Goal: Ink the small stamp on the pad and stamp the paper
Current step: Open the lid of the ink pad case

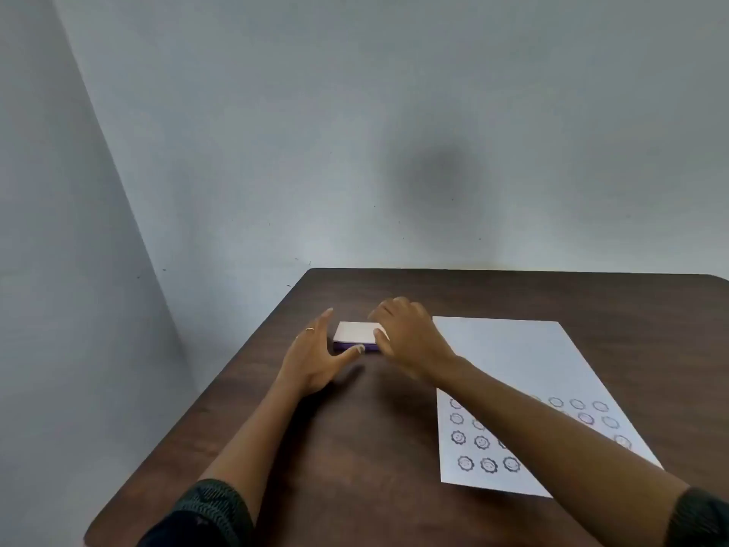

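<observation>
Forearms reach across the counter (355,467) to the closed ink pad (356,335). Left hand (315,359) open beside it; right hand (410,335) spread over its edge, grasping nothing visible. Stamp not visible. Next: open lid. Paper (509,361) lies right.

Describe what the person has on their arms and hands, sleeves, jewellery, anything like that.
Both forearms are bare. The left sleeve is dark with a woven zigzag pattern, pushed up near the elbow; the right sleeve looks like the same dark knit. The left hand wears a thin ring. The right hand shows no jewellery.
</observation>
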The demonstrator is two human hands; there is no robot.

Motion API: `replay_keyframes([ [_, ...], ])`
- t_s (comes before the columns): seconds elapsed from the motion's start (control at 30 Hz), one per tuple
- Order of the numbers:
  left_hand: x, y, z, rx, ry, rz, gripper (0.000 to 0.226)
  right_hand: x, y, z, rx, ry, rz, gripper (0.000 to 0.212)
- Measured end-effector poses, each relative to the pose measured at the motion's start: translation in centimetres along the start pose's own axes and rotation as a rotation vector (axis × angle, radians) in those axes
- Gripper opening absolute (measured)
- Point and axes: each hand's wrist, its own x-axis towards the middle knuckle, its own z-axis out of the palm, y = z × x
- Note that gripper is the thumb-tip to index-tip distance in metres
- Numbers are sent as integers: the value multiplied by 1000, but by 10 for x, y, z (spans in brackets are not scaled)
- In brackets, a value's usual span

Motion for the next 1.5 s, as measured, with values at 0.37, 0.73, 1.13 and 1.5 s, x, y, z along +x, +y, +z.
replay_keyframes([
  [0.37,19,-16,-2,124,-79,12,103,18,3,39,107,-229,165,40],
  [0.73,12,-15,-7,65,-148,12,82,-1,0,31,133,-227,137,39],
  [1.13,-18,-1,-19,-18,-210,-6,67,-41,-6,13,239,-161,48,40],
  [1.5,-37,8,-23,-22,-193,21,72,-50,-9,0,312,-189,42,29],
])
